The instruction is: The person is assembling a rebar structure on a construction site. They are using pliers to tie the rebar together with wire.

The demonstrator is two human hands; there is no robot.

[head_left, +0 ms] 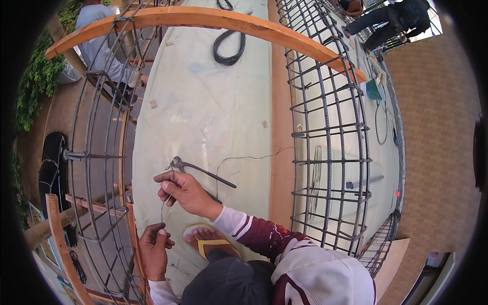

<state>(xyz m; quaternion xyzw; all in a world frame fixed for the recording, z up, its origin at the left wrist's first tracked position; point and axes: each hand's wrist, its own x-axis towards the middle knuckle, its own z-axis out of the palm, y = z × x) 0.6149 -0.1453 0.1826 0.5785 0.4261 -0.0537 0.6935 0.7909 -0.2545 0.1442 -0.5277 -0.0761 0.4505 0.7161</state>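
A thin piece of tie wire (162, 212) runs between my two hands. My left hand (155, 248) pinches its lower end between thumb and fingers, near the left edge of the pale sheet. Farther up, my right hand (187, 193) is closed with thumb against forefinger on the wire's upper part. Just beyond my right hand lies a pair of end-cutting pincers (203, 172) with dark handles, spread apart on the sheet. One handle is partly hidden behind that hand. Another thin wire (249, 157) curves across the sheet from the pincers toward the right.
Steel rebar cages stand to the left (91, 152) and right (329, 127). An orange wooden board (203, 18) spans across the far end, near a coil of black wire (229, 48). My sandalled foot (211, 241) rests close by. Other people are at far left (96, 30) and far right (406, 20).
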